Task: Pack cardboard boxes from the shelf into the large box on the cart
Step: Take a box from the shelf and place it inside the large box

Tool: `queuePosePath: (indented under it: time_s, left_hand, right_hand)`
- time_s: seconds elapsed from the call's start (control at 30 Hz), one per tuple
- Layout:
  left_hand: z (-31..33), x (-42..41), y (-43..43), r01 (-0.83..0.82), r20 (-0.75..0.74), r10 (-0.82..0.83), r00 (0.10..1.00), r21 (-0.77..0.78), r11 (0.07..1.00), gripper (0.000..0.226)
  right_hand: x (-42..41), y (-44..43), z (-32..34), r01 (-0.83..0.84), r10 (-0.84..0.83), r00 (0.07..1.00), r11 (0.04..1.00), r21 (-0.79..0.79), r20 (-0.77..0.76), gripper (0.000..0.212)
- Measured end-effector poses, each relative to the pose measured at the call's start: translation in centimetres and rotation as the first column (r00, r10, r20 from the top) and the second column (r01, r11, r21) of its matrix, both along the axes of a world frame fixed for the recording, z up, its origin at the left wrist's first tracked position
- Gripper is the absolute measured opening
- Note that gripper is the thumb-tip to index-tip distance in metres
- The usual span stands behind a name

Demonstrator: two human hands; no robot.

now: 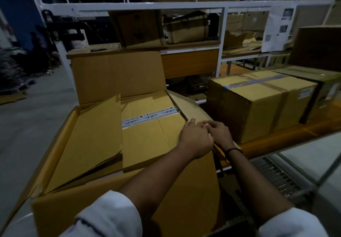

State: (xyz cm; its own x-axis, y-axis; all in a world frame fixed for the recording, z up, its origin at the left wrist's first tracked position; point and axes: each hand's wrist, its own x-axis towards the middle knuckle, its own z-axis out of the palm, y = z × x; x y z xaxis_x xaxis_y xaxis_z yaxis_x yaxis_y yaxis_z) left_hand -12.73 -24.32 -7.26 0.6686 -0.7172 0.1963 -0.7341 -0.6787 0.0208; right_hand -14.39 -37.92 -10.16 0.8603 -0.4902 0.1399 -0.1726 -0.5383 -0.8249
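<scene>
The large open box (114,205) stands right in front of me, its back flap (118,74) upright and its left flap (88,137) folded inward. Inside lies a cardboard box with white printed tape (147,131), flat and near the rim. My left hand (195,139) curls over that box's right top edge, thumb raised. Touching it, my right hand (219,133) grips the large box's pale right flap (191,107), which bows outward. A brown box sealed with clear tape (258,104) sits on the shelf to the right.
The shelf's orange beam (273,141) runs just right of my hands. Further boxes (328,85) stand behind the sealed one. A white metal rack (184,5) with cardboard and a bag rises behind the large box. Grey floor lies to the left, a wire grid (276,176) lower right.
</scene>
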Motion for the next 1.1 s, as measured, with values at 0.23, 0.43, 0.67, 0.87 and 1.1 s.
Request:
queuePosePath:
  time_s: [0.23, 0.43, 0.67, 0.87, 1.1]
  left_hand:
    - [0.0, -1.4, 2.7, -0.060, 0.099, 0.072, 0.992, -0.119, 0.991, 0.058]
    - [0.3, -1.6, 9.4, -0.265, -0.051, 0.260, 0.964, -0.193, 0.945, 0.060]
    - [0.4, -1.3, 16.4, -0.494, -0.221, 0.462, 0.859, -0.125, 0.860, 0.041]
    - [3.0, -0.9, 21.6, -0.594, -0.132, 0.581, 0.803, -0.095, 0.799, 0.056]
    - [8.1, -1.0, 31.0, -0.621, 0.089, 0.636, 0.766, -0.155, 0.769, 0.058]
  right_hand:
    - [-0.8, 0.5, 1.2, 0.069, -0.053, 0.994, 0.983, -0.172, 0.094, 0.025]
    - [-0.3, 3.8, 4.1, 0.059, -0.011, 0.994, 0.889, -0.454, 0.108, 0.032]
    - [2.0, 13.4, 4.8, -0.205, 0.290, 0.952, 0.842, -0.498, 0.098, 0.036]
    - [4.0, 21.9, 4.3, -0.362, 0.430, 0.898, 0.841, -0.403, 0.090, 0.042]
    - [4.8, 30.8, 5.2, -0.544, 0.598, 0.798, 0.768, -0.337, 0.076, 0.042]
